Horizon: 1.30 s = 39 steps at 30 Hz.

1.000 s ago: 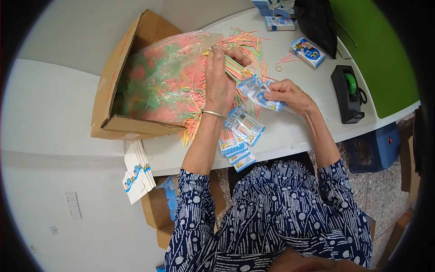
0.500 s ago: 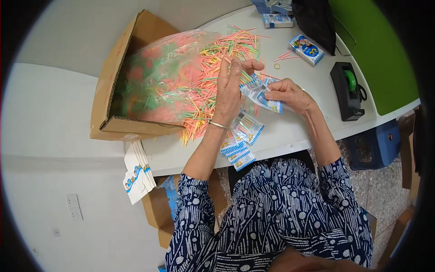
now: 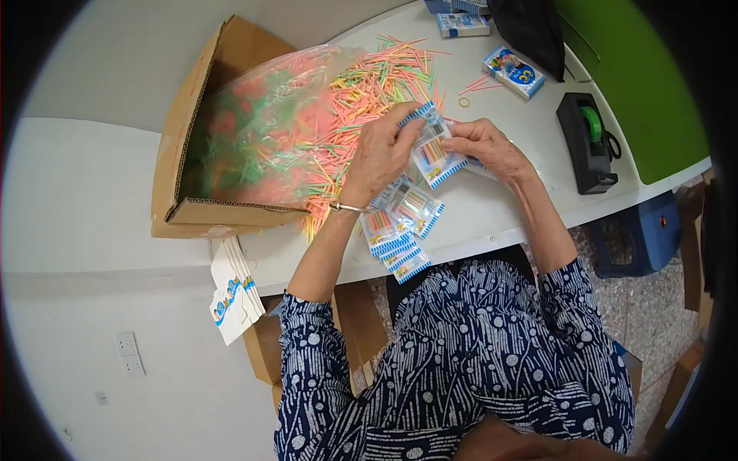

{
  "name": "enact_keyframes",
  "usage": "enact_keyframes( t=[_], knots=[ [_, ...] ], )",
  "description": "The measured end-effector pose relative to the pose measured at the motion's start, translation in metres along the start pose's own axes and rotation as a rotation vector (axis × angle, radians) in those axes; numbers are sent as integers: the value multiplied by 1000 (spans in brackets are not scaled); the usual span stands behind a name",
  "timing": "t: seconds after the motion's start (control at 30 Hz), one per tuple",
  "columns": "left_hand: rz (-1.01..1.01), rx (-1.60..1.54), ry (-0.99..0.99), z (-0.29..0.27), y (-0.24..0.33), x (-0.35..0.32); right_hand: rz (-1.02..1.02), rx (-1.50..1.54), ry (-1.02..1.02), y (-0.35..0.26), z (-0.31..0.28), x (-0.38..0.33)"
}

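Note:
A small clear packet with blue-striped ends is held up over the table, with pink and yellow sticks showing inside it. My left hand pinches its upper left edge between thumb and fingers. On its right side, the thumb and fingers of my right hand are closed on it; something pale and flat shows beneath that hand. Below my left wrist, several filled packets lie overlapped near the table's front edge. Behind my left hand spreads a heap of thin pink, green and yellow sticks.
At the left, a cardboard box lies open, a plastic bag of sticks spilling from it. A black tape dispenser stands at right. Behind are small printed boxes, a rubber band and a black bag.
The packet has turned more upright, its sticks now showing inside. My left hand has come down from raised fingers to pinch the packet's upper edge. The right hand keeps its grip.

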State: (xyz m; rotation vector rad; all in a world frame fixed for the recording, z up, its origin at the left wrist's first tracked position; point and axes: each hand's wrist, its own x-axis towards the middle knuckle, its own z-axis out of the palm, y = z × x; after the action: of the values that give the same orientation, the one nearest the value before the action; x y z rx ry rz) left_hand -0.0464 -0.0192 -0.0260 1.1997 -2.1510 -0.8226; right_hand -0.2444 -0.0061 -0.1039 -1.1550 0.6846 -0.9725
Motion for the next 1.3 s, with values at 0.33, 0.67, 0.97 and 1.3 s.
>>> enact_keyframes(
  t=[0.33, 0.67, 0.97, 1.3],
  knots=[
    [113, -55, -41, 10, -6, 6, 49, -175, -29, -1, 3, 0],
    [33, -177, -58, 9, -6, 3, 180, -453, 42, 3, 6, 1],
    [-190, -365, -146, -11, -20, -35, -110, -687, 236, -25, 2, -11],
    [58, 413, -18, 3, -21, -31, -117, -1077, 407, 15, -23, -9]
  ],
)
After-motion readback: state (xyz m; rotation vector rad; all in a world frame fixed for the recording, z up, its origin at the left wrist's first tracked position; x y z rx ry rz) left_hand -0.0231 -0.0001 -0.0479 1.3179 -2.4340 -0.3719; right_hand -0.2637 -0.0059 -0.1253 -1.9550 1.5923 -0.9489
